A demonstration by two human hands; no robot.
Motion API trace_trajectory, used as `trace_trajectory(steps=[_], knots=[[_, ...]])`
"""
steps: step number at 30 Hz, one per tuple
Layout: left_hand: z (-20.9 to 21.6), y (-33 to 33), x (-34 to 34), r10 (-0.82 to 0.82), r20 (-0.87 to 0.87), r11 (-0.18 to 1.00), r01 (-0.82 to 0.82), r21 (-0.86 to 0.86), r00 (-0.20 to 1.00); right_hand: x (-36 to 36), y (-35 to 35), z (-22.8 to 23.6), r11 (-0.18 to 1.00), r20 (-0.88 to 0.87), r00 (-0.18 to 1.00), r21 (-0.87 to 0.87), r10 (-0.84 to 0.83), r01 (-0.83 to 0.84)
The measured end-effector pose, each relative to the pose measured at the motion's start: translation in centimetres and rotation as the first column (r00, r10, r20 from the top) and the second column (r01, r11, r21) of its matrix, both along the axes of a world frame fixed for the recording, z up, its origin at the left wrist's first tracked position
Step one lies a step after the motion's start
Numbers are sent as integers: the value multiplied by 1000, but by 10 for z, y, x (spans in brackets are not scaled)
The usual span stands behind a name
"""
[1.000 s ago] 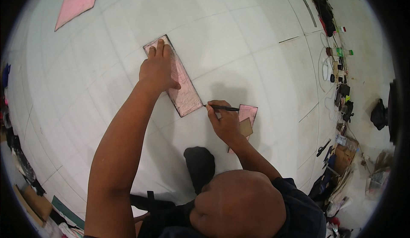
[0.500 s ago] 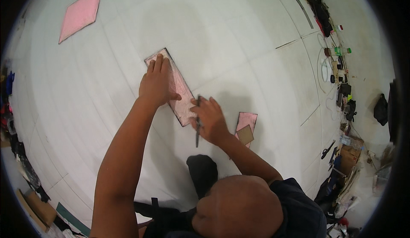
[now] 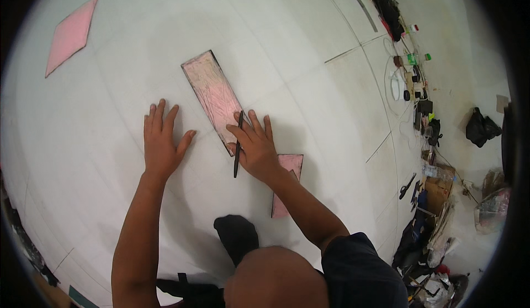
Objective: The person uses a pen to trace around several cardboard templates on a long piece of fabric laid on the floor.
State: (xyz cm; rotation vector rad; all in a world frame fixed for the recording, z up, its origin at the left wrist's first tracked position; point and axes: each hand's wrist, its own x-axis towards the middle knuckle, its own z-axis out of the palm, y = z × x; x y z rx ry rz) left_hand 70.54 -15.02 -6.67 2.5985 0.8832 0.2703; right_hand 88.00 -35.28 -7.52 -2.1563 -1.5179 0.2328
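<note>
A long pink rectangular piece with dark edges and a creased surface lies slanted on the white surface. My right hand is at its near end, holding a slim black pen between thumb and fingers; the other fingers point forward. To the left of the piece, apart from it, my left hand rests with fingers spread and nothing in it. A smaller pink piece lies partly hidden under my right forearm. Farther off at the upper left is a pink diamond-shaped piece.
My dark-covered foot stands on the white surface near me. Clutter lines the right side: scissors, a bottle with a green label, a cardboard box and cables. Beyond them lies a black plastic bag.
My left hand has come off the long pink piece and moved left, its fingers spreading. My right hand still holds the pen near the piece's near end. The whole view has shifted.
</note>
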Motion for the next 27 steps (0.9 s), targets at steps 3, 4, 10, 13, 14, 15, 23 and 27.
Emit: trace_trajectory(steps=[3,4,10,13,14,15,23,27], knots=[[-6,4,13,-36,3,999,36,16,999,4,-1,-4,1000,1,1000,-30,9,-8],[-6,6,18,-39,-5,999,39,16,999,5,-2,-3,999,-13,1000,-41,16,-17],[1,25,38,-102,-122,993,109,50,987,2,-1,4,994,-14,1000,-112,-3,1],[6,24,44,-71,-85,997,72,10,994,1,-1,2,996,-6,1000,-87,25,-25],[8,23,46,-57,-63,998,55,-24,996,2,-1,1,997,3,999,-70,35,-35],[6,23,46,-62,-85,998,63,10,994,2,-1,0,996,4,999,-72,50,-49],[16,21,62,-34,-287,995,59,80,957,4,-5,-1,998,-33,999,-49,40,-41],[22,21,64,-29,-311,999,42,35,950,1,-6,-7,1000,-51,999,-11,6,-6]])
